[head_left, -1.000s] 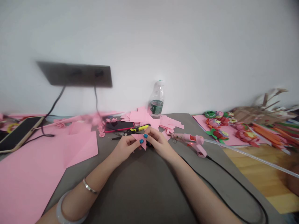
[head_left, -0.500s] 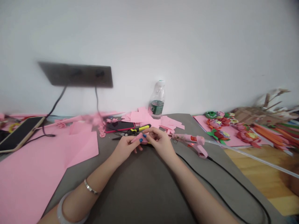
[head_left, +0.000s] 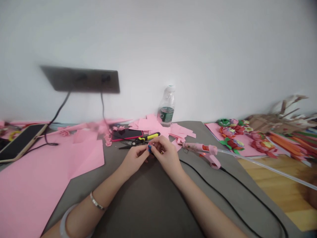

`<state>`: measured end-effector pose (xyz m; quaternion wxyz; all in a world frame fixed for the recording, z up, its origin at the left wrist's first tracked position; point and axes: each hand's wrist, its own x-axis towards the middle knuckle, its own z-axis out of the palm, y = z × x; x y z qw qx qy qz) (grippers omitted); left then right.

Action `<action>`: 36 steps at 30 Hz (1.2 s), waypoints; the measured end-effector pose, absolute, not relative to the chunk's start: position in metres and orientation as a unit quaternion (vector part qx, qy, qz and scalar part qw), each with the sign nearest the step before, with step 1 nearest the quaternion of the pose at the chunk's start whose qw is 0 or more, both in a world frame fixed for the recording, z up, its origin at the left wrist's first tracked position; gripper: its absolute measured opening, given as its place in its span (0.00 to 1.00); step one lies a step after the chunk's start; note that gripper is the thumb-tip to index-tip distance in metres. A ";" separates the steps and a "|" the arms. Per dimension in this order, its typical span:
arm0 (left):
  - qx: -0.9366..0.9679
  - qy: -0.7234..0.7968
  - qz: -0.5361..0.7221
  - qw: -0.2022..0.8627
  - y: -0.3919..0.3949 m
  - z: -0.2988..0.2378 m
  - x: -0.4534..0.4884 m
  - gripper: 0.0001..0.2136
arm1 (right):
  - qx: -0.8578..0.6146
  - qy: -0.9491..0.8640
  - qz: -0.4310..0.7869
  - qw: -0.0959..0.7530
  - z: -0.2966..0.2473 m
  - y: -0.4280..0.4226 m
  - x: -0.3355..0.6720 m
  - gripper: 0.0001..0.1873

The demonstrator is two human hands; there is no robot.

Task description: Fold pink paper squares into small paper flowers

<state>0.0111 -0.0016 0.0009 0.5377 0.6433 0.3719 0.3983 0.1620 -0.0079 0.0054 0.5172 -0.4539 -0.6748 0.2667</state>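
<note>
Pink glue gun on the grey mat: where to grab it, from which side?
Best by the handle of the glue gun, coming from above on the near side. It lies flat on its side, nozzle pointing left toward the right hand, handle jutting toward the person. A red light shows, so likely hot: avoid the nozzle.

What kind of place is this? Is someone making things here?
Most likely a craft table: big pink paper sheets lie on it, a pink glue gun rests nearby, and finished paper flowers sit at the right.
</note>
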 end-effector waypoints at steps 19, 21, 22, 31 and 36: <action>0.575 0.380 0.427 0.585 0.001 -0.002 0.011 0.16 | -0.422 -0.707 0.247 0.511 0.005 -0.003 0.172 0.12; 0.583 0.376 0.426 0.581 0.001 -0.002 0.011 0.17 | -0.430 -0.715 0.216 0.508 0.005 -0.005 0.171 0.11; 0.585 0.375 0.426 0.580 0.001 -0.002 0.011 0.17 | -0.431 -0.720 0.200 0.505 0.006 -0.005 0.170 0.10; 0.541 0.370 0.449 0.607 0.000 0.001 0.011 0.17 | -0.387 -0.779 0.112 0.480 0.006 -0.007 0.169 0.09; 0.468 0.376 0.473 0.645 0.001 0.000 0.007 0.16 | -0.367 -0.801 0.088 0.465 0.005 -0.003 0.174 0.12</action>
